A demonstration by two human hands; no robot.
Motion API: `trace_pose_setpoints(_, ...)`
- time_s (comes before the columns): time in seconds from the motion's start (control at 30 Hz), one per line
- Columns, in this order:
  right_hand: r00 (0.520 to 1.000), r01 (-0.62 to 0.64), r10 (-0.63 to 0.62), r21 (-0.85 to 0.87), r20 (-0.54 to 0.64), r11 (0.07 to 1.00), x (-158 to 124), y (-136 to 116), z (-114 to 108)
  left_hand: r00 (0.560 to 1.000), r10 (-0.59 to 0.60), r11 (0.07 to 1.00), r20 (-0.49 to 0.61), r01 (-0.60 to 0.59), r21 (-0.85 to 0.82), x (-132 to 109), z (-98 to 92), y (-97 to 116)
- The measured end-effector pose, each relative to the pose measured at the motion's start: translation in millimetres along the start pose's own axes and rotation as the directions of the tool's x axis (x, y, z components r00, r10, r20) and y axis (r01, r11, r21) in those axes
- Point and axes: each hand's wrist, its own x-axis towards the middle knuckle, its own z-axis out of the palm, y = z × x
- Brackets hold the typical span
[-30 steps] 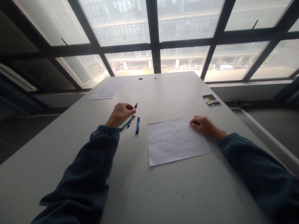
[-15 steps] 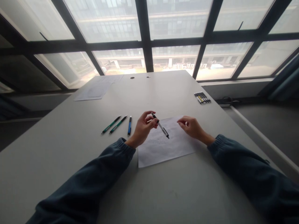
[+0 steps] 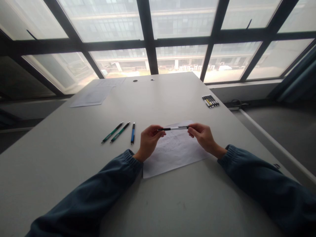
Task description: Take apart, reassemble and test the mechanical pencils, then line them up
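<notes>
Between my two hands a white and black pen (image 3: 175, 128) is held level, a little above a sheet of paper (image 3: 172, 161). My left hand (image 3: 150, 140) pinches its dark end. At the other end, where the clip sits, the fingers of my right hand (image 3: 202, 136) close on the tip. Faint marks show on the paper. Left of my left hand lie a blue pen (image 3: 133, 133) and two green pens, the nearer green pen (image 3: 120, 132) and the outer green pen (image 3: 112, 132), side by side on the white table (image 3: 74, 171).
A row of several pens (image 3: 210, 101), mostly black and white with yellow among them, lies near the table's right edge. Papers (image 3: 90, 95) rest at the far left. Two dark round spots, one a hole (image 3: 135, 81), mark the far end, before large windows.
The pen has turned from slanting downward to level. My right hand, apart from it before, now grips its clip end. The view has shifted slightly.
</notes>
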Motion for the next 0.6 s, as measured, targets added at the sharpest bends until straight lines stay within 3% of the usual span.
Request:
trace_pose_setpoints(0.1,1.000,-0.006,0.006,-0.009,-0.030,1.000,2,2,0,0.998,0.065,0.989,-0.011,-0.063,0.133,2,-7.3,-2)
trace_pose_setpoints(0.27,0.999,0.008,-0.008,0.005,-0.047,1.000,3,3,1,0.984,0.154,0.945,0.091,-0.174,0.278,4,-18.4,-4)
trace_pose_setpoints(0.47,0.996,0.022,-0.021,0.008,-0.087,1.000,4,6,3,0.990,0.132,0.922,0.048,-0.140,0.361,6,-24.6,-10)
trace_pose_setpoints(0.6,0.995,0.019,-0.018,0.015,-0.095,1.000,4,5,4,0.983,0.173,0.906,0.066,-0.185,0.381,7,-26.2,-9)
